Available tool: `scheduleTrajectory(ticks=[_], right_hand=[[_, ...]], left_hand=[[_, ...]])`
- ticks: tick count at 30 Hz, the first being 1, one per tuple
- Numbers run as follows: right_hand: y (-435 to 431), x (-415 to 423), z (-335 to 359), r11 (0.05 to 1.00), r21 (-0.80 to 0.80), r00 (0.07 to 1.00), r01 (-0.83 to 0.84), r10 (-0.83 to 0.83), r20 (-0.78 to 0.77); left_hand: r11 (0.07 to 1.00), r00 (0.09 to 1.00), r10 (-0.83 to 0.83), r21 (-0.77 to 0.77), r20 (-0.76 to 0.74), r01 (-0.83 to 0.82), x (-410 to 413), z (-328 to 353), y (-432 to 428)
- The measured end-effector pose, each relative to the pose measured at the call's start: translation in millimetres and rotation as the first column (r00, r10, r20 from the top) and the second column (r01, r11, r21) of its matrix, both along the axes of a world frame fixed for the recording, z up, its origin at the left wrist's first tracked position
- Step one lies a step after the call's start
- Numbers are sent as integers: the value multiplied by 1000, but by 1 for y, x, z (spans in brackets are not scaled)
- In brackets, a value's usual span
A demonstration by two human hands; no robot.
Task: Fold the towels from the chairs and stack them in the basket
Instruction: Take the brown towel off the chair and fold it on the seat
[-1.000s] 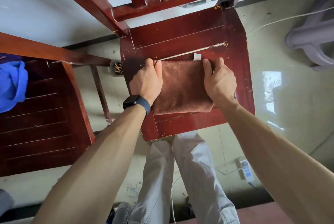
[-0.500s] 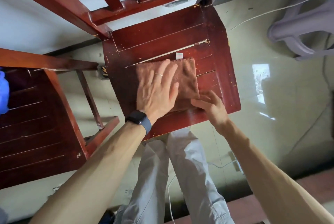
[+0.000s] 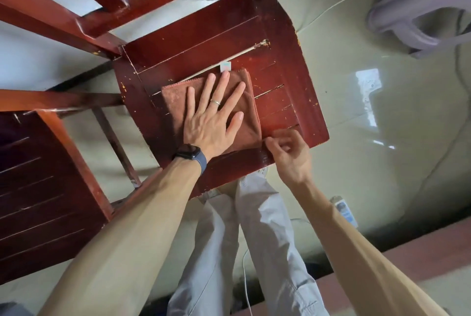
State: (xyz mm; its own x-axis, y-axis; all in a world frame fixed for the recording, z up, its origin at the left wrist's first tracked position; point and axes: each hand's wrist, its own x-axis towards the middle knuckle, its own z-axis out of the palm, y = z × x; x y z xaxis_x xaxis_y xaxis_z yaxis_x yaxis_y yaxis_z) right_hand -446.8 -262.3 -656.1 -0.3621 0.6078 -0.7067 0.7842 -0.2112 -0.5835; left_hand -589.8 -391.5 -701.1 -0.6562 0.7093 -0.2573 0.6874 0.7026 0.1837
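The brown towel (image 3: 175, 96) lies folded flat on the seat of the red wooden chair (image 3: 204, 42). It is under the left hand (image 3: 211, 121). The towel looks almost square, so I cannot tell which side is the long one. It sits a little crooked on the seat. Its far edge goes up toward the right. A small white tag (image 3: 225, 66) sticks out from that far edge, just past the fingertips, and points away from the person.

The left hand is wide open. Its fingers are straight and spread out, and the palm presses down on the towel. There is a ring (image 3: 215, 102) on one finger and a dark watch (image 3: 191, 156) on the wrist.

The right hand (image 3: 288, 155) is just beside the left one, at the near right corner of the towel. Its fingers are curled, but it is blurry. I cannot tell if it has hold of the corner.
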Motion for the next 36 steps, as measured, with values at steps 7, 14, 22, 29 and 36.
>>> scheduleTrajectory(ticks=[7,14,22,29,36], right_hand=[[-37,-34,9,623,639,800,-451,600,-20],[-16,-61,-58,201,630,513,-750,778,363],[-17,-57,-50,393,538,637,-746,658,402],[0,-38,-16,760,525,917,-382,382,115],[10,-84,3,984,-69,977,-166,173,121]], left_hand=[[964,964,266,-3,-23,-266,17,13,-27],[968,968,248,-28,-27,-248,8,-13,-46],[966,967,254,-54,-19,-255,-5,-7,-68],[759,762,634,78,132,-646,-3,27,-94],[195,68,770,-133,635,-972,-13,45,-63]])
